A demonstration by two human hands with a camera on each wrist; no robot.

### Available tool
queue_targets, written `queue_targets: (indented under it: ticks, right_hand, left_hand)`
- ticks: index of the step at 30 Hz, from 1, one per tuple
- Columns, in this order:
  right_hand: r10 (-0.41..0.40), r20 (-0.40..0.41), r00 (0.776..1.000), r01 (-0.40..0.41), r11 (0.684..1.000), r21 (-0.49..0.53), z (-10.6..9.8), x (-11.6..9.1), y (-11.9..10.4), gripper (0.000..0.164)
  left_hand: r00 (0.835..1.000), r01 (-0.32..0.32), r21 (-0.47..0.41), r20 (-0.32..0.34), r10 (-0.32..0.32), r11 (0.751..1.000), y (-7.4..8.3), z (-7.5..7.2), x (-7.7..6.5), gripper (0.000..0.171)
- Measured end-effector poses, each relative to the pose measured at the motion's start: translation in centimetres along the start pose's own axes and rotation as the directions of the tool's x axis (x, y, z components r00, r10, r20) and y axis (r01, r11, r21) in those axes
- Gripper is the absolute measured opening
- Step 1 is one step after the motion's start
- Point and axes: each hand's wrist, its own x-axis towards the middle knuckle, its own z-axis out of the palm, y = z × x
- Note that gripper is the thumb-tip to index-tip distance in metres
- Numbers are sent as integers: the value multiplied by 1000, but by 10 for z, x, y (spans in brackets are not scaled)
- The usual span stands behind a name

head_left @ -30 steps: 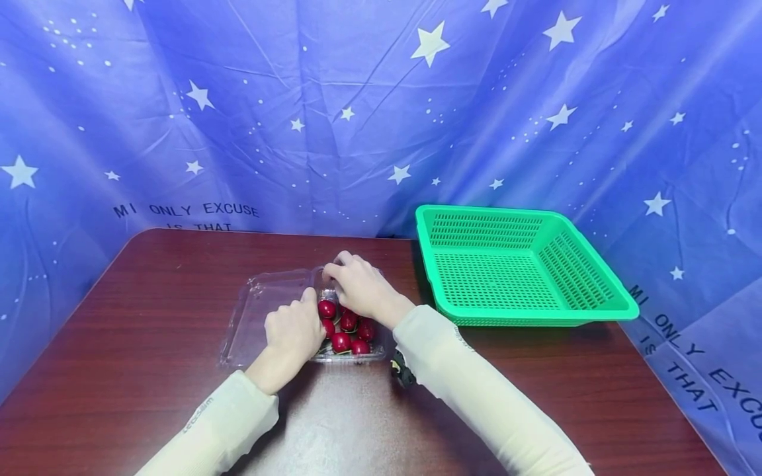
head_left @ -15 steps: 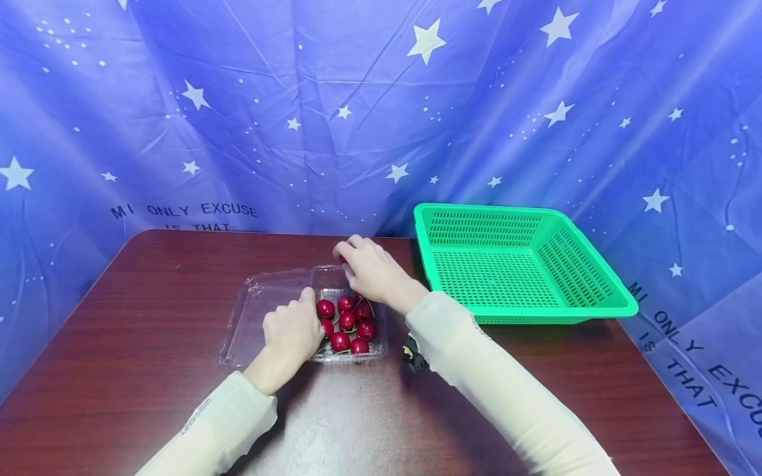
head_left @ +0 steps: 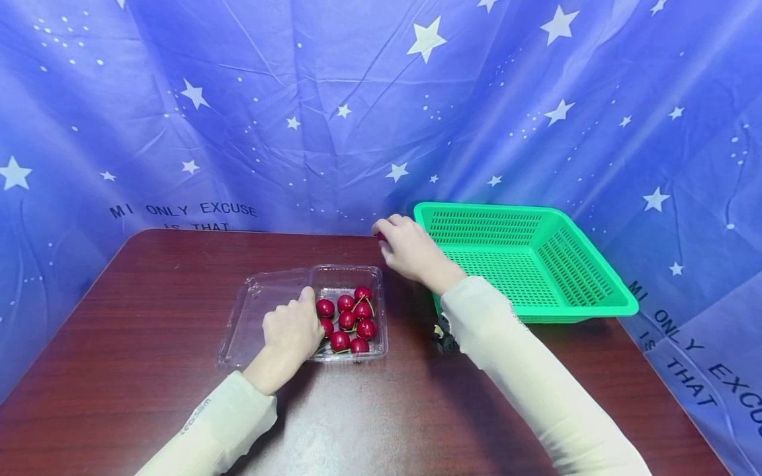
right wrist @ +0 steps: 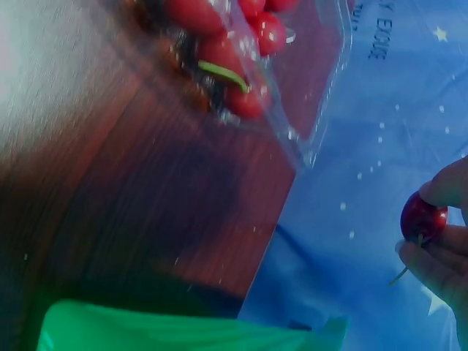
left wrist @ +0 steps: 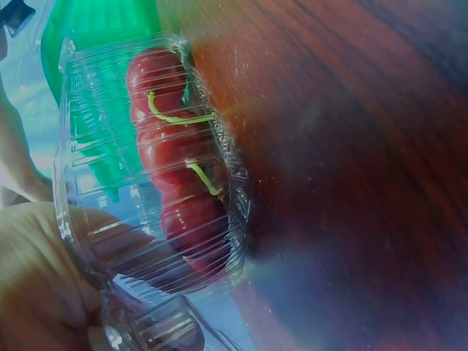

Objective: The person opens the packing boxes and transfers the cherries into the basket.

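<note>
— What surface below the right fingers [right wrist: 431, 268]?
— A worktop [head_left: 137, 324], reddish brown and grained, with a pale shine on the near side of both sets of fingers.
— And beyond the fingertips?
— Blue cloth [head_left: 268, 92] with soft folds, white stars and black lettering [head_left: 229, 209], all along the far edge and round both sides.
— Just right of the right fingers?
— A green basket [head_left: 565, 311], slotted in the walls and meshed in the floor, partly hidden behind the right wrist.
— Pose on that side?
— Raised near the basket's far left corner, behind a pale sleeve [head_left: 530, 363] slanting in from the near right. Closed to a pinch, just as wide as one cherry [right wrist: 422, 218], with firm hold of it.
— And the left fingers [head_left: 307, 301]?
— Bent round the hinge side of a clear tray [head_left: 348, 267], gripping its wall, thumb uppermost. Just left of them, a clear lid [head_left: 247, 330], folded open.
— Looks of the pinched fruit?
— Dark red, round and glossy, with a thin stem trailing past the fingertips.
— More of the same?
— Yes, right beside the left fingers: shiny red cherries [head_left: 347, 320] inside the tray, nine countable from the head view, some with yellow-green stems.
</note>
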Motion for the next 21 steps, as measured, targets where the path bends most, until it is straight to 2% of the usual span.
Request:
queue_targets:
  ticks: [13,21]
  right_hand:
    - [170,-23,985,-170,985,20,-17,-18,36,26]
    - [207,-30,978,-207,978,-5,-23,-30,60,26]
  left_hand:
    - [1000,-3,6,4,3,1000,1,0,0,30]
    - [1000,1,20,-16,-1,1000,2,0,-1,32]
